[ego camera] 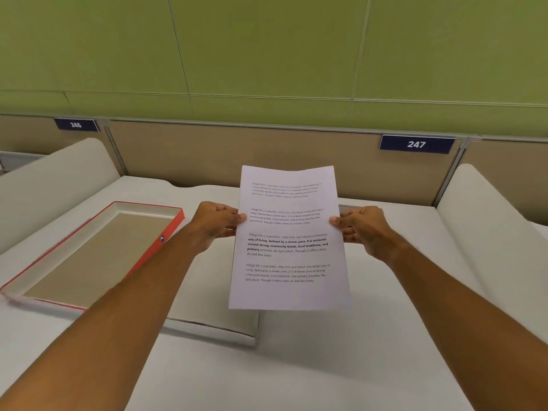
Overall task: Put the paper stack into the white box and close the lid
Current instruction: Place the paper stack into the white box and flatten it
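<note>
The left hand (218,222) and right hand (360,229) each pinch a side edge of the paper stack (289,241); it sits between them, above the white box (207,321); the lid (89,250) lies open near the table's left edge.

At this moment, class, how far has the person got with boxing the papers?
Done: the red-edged lid is off, lying upside down on the left. In hand: both the left hand and right hand hold the paper stack above the white box. Left: lower it in, then close the lid.
</note>
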`<state>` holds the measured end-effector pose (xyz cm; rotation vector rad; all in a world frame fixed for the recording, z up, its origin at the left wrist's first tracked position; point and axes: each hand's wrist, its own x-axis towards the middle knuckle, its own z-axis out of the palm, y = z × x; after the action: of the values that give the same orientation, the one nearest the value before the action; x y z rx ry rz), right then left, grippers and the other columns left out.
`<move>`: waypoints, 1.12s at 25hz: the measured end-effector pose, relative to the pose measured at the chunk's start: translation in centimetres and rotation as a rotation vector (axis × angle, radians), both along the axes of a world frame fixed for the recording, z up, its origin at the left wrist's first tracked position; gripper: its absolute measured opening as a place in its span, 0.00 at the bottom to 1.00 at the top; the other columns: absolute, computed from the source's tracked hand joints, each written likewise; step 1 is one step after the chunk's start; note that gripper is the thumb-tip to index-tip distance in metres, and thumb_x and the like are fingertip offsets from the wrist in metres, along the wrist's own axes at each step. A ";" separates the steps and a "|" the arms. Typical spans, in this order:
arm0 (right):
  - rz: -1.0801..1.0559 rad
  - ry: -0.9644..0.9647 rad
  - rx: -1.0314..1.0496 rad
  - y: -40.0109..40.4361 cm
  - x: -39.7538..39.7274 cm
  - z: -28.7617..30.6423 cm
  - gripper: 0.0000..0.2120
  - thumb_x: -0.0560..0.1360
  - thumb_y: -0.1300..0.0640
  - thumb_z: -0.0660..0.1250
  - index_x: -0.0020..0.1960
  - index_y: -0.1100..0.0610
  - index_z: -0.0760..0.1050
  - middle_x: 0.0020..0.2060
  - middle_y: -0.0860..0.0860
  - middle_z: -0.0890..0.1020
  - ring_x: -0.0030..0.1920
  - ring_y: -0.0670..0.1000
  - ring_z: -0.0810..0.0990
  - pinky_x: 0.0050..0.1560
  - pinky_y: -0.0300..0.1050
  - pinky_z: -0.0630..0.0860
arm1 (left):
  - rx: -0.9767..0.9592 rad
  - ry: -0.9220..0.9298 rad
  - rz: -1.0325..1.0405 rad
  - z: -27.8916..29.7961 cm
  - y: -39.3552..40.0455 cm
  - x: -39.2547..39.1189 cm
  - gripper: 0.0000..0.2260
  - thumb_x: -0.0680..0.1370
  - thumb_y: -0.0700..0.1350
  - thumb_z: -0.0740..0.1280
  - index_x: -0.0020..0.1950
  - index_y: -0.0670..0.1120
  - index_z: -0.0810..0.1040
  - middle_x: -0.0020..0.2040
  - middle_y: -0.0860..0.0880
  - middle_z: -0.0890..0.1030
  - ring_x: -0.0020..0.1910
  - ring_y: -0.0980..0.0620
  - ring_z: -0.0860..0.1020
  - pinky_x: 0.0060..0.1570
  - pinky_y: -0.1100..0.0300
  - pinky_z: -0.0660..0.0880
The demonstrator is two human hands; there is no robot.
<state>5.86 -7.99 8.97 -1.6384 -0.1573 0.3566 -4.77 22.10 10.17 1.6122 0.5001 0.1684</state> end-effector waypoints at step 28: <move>-0.349 0.256 -0.524 22.7 -2.8 -10.7 0.09 0.71 0.63 0.73 0.44 0.61 0.72 0.43 0.56 0.82 0.43 0.60 0.84 0.32 0.45 0.80 | 0.307 0.414 -0.025 -11.6 17.1 4.8 0.13 0.68 0.38 0.77 0.47 0.37 0.77 0.48 0.41 0.83 0.39 0.45 0.81 0.41 0.52 0.82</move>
<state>3.08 14.73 -1.74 -2.0702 0.4463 0.3523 0.03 39.16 -1.42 1.9641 0.8008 -0.1185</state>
